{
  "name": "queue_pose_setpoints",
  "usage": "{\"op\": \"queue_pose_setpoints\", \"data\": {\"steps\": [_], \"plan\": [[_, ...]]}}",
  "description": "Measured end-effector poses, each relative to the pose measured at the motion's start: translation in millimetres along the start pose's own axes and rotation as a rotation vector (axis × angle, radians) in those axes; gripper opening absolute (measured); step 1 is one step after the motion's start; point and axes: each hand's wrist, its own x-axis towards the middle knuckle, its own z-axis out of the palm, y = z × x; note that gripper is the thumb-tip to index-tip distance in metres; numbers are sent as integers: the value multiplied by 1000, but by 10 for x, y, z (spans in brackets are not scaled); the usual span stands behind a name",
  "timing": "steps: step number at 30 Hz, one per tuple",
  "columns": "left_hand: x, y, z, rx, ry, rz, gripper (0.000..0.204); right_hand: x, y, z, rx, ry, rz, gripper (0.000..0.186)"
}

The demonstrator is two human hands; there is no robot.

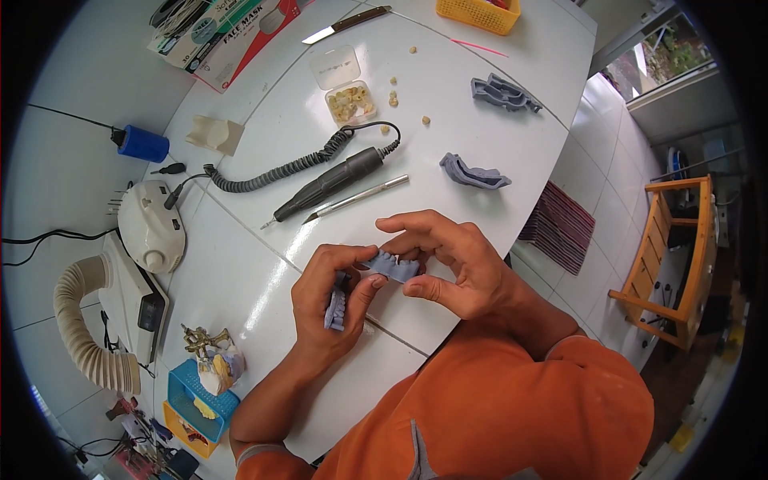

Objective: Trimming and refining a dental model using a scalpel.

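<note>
Orange sleeve (512, 408) nearest, left hand (332, 300) clamped on grey-blue dental arch model (337, 308), right hand (448, 264) pinching second toothed arch model (394, 266), both held just above white counter (240, 272), grey handpiece (332, 182) beyond.

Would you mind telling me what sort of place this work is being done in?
Most likely a dental laboratory bench. Both hands hold a grey-blue dental arch model, a rotary handpiece on a coiled cord lies on the white table, and a small clear box holds tooth-like pieces.
</note>
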Motion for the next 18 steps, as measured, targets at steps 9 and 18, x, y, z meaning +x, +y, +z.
{"op": "queue_pose_setpoints", "data": {"steps": [9, 18], "plan": [[-9, 10, 8, 14, 8, -7, 32, 6, 16, -7, -17, -6, -21, 70], [-8, 21, -21, 8, -66, -23, 39, 6, 42, -21, -84, 18, -88, 63]]}}
